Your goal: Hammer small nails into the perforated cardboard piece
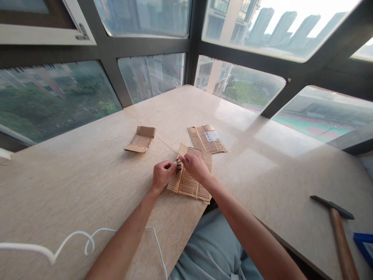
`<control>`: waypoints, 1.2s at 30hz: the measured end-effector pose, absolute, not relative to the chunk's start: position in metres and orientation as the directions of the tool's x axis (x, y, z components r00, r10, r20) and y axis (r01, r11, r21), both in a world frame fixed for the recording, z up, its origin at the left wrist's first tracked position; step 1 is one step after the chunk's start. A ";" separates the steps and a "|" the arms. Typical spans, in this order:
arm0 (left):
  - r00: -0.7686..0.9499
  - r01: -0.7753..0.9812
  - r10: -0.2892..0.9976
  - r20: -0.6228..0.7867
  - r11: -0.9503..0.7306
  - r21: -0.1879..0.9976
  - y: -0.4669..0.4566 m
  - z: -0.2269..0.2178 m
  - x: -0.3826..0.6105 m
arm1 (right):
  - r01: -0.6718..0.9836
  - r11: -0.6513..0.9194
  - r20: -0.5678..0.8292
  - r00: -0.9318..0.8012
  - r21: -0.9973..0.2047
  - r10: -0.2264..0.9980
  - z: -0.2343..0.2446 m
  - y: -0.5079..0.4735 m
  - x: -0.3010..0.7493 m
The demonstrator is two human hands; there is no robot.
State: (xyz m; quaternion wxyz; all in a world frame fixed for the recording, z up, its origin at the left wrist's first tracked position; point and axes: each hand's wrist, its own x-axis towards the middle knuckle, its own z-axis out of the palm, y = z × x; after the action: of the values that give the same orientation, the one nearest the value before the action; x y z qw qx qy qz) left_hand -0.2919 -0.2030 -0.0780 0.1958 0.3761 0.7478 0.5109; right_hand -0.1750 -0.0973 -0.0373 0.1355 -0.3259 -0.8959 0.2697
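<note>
My left hand (162, 176) was narrowed to a pinch, thumb and fingers holding a small, dark, jagged piece (178, 168) at its side. My right hand (196, 166) reached in from the other side, fingers drawn together at the piece's upper end; I could not tell whether they gripped it or only touched it. The dark piece was between my two hands, above the left part of a creased, corrugated cardboard sheet (189, 188), which lay near the edge of the pale surface (87, 171).

Just beyond that sheet, close to its far right corner, lay another flattened piece of cardboard with a white label (212, 136). A smaller cardboard piece (142, 140), its ends folded up, sat apart to the left. A white cable (78, 233) curled by my left forearm. Well off to my right lay a wooden-handled hammer (339, 227), with a blue object (363, 238) near its handle.
</note>
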 end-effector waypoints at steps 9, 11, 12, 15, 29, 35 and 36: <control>-0.651 0.336 0.755 0.075 0.198 0.921 -0.203 -0.077 -0.292 | 0.270 0.654 0.241 -0.777 -0.707 0.582 -0.033 -0.085 -0.165; -0.661 0.331 0.747 0.076 0.198 0.923 -0.202 -0.076 -0.292 | 0.253 0.538 0.224 -0.709 -0.804 0.669 -0.036 -0.079 -0.163; -0.665 0.325 0.743 0.075 0.197 0.925 -0.202 -0.075 -0.291 | 0.248 0.438 0.176 -0.667 -0.864 0.724 -0.038 -0.076 -0.163; -0.677 0.309 0.732 0.071 0.196 0.931 -0.203 -0.074 -0.292 | 0.225 0.146 -0.003 -0.553 -0.963 0.833 -0.042 -0.064 -0.163; -0.698 0.088 0.715 -0.042 0.144 0.986 -0.211 -0.065 -0.314 | 0.410 0.124 -0.069 -0.424 -0.903 0.903 -0.075 -0.015 -0.160; -0.649 0.101 0.758 -0.061 0.165 0.981 -0.213 -0.069 -0.319 | 0.433 0.265 0.008 -0.509 -0.862 0.861 -0.069 -0.020 -0.165; -0.641 0.108 0.765 -0.061 0.168 0.980 -0.213 -0.069 -0.320 | 0.432 0.292 0.026 -0.523 -0.853 0.852 -0.066 -0.023 -0.165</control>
State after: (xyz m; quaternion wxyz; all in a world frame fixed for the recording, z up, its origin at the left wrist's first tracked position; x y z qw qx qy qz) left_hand -0.3201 -0.2133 -0.0688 0.2901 0.3086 0.7071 0.5662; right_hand -0.1651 -0.0229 -0.0660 0.2490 -0.4201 -0.7641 0.4216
